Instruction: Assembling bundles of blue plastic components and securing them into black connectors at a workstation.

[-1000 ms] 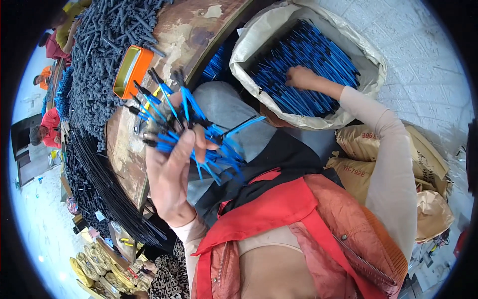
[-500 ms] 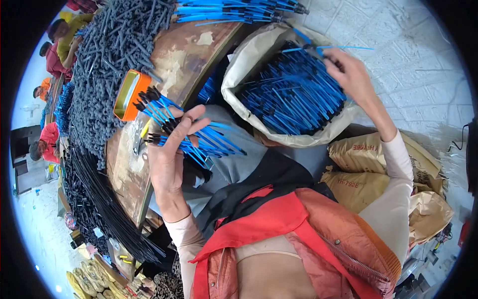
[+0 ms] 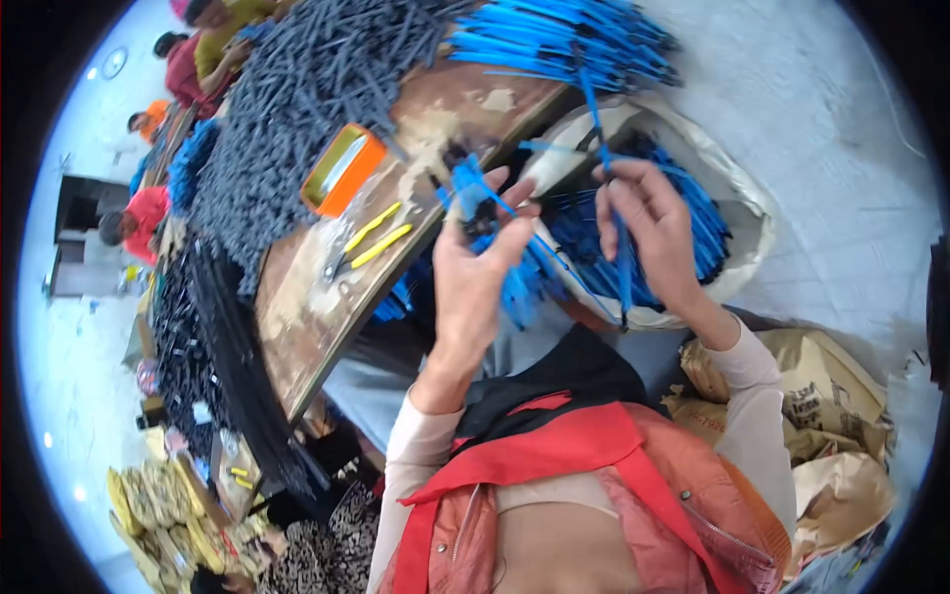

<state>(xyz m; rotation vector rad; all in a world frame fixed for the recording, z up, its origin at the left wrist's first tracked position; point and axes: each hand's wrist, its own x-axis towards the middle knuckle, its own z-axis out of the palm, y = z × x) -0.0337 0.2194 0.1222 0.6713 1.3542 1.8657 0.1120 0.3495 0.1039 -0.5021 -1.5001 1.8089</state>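
Your left hand (image 3: pixel 483 265) is partly closed around a loose bundle of thin blue tubes with black ends (image 3: pixel 522 295), thumb on one side and fingers spread at the tips. Motion blur hides how many tubes it holds. Your right hand (image 3: pixel 648 230) has its thumb and fingertips drawn together on a long blue tube (image 3: pixel 623 272), which stands nearly upright in the view, above the open white sack (image 3: pixel 755 223). Whether that is one tube or more, you cannot tell here.

More blue tubes fill the sack, and a neater stack of blue tubes (image 3: pixel 559 42) lies at the far end of the bench (image 3: pixel 297 332). Nearer you on the bench are yellow-handled pliers (image 3: pixel 384 245), lying open, then an orange box (image 3: pixel 362 178) and a big heap of grey plastic fittings (image 3: pixel 302 104).

The step in hand looks like gathering or sorting tubes into the left-hand bundle, with the count not yet readable. The next move seems to call for bringing the right-hand tube in line with the bundle, black end matched to black ends, while your left fingers loosen just enough to admit it without letting the others fan out.
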